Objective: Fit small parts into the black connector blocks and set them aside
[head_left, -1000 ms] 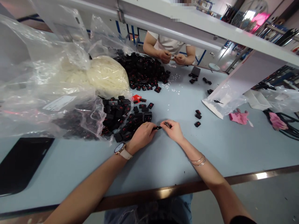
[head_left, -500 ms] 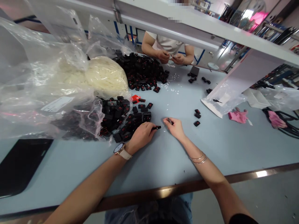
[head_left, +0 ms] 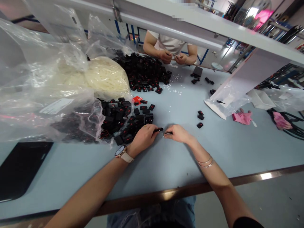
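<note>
My left hand [head_left: 145, 136] is closed, pinching a small black plastic part [head_left: 159, 129] that points right from its fingertips. Just across from it, my right hand [head_left: 177, 133] is closed round a slim dark tool [head_left: 168, 133], whose exact kind is hard to make out. A tiny white piece [head_left: 163, 136] shows by that tool's tip; whether the tool grips it I cannot tell. The two hands are close together but apart. Beside my left hand spreads a heap of black plastic parts with red marks [head_left: 118, 118], partly spilling from a clear bag [head_left: 57, 106].
A bag of pale yellow pieces [head_left: 108, 77] and a bigger black heap [head_left: 144, 71] lie farther back. A co-worker's hands [head_left: 173, 57] are busy across the table. Scattered white bits [head_left: 175, 85], several black parts [head_left: 200, 116], pink gloves [head_left: 242, 117] and a black tray-like object [head_left: 23, 167] lie around.
My right hand has moved down and slightly left, bringing the slim tool close to the black part. My left hand has stayed almost still.
</note>
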`<state>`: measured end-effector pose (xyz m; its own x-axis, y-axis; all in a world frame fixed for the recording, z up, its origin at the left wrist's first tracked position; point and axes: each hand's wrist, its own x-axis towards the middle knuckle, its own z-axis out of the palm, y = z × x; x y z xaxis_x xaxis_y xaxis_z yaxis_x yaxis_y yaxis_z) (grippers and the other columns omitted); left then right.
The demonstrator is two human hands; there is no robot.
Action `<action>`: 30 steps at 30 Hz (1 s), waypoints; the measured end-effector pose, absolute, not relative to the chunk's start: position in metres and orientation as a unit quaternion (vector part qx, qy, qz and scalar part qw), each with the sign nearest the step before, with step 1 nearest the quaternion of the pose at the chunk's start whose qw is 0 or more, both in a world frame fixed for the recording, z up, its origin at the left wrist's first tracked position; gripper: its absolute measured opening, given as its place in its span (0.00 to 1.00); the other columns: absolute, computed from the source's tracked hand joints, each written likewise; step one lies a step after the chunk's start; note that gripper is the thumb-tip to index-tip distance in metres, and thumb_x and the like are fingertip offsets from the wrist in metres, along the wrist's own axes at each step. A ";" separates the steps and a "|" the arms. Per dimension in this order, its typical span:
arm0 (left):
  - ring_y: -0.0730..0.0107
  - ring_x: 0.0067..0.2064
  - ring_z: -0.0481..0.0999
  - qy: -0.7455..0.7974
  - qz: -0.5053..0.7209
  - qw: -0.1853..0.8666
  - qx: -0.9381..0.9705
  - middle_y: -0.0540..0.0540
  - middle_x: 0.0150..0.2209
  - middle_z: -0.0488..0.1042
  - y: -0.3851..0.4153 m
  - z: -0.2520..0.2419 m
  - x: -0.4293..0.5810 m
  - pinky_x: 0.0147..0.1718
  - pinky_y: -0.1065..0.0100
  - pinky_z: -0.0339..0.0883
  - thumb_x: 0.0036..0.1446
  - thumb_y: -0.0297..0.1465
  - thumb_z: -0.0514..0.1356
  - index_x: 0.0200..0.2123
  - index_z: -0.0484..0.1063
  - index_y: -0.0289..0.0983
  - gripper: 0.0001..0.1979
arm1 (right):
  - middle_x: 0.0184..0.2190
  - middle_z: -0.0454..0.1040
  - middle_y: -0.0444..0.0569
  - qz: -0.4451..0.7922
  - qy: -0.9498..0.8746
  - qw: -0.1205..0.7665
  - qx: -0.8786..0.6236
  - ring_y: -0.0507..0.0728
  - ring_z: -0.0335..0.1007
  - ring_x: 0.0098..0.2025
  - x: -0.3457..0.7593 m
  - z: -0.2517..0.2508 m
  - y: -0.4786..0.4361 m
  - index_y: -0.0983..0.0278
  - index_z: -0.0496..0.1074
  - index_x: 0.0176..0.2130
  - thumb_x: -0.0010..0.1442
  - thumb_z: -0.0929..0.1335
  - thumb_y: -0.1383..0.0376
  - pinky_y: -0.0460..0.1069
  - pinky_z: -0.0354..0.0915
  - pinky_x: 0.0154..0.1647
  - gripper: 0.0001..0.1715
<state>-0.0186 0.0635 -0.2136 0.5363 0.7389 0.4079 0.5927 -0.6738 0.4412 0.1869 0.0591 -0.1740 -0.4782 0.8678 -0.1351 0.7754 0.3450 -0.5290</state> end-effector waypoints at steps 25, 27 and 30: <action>0.62 0.36 0.72 0.357 0.272 0.097 0.889 0.43 0.33 0.73 0.064 -0.211 -0.019 0.36 0.63 0.68 0.61 0.26 0.54 0.36 0.69 0.35 0.04 | 0.25 0.69 0.44 0.202 -0.801 0.179 -0.534 0.50 0.62 0.28 0.168 -0.182 0.054 0.65 0.73 0.30 0.58 0.66 0.68 0.45 0.57 0.33 0.07; 0.62 0.37 0.72 0.358 0.266 0.100 0.890 0.43 0.34 0.73 0.064 -0.211 -0.019 0.36 0.63 0.68 0.61 0.27 0.54 0.36 0.69 0.35 0.05 | 0.26 0.70 0.45 0.194 -0.803 0.170 -0.537 0.51 0.63 0.29 0.166 -0.181 0.052 0.65 0.73 0.30 0.59 0.66 0.68 0.46 0.57 0.33 0.06; 0.62 0.37 0.72 0.361 0.261 0.104 0.889 0.43 0.34 0.73 0.063 -0.210 -0.019 0.36 0.63 0.68 0.61 0.28 0.53 0.36 0.69 0.35 0.06 | 0.27 0.72 0.46 0.178 -0.808 0.156 -0.539 0.51 0.65 0.30 0.165 -0.181 0.051 0.65 0.73 0.32 0.59 0.66 0.68 0.46 0.57 0.34 0.06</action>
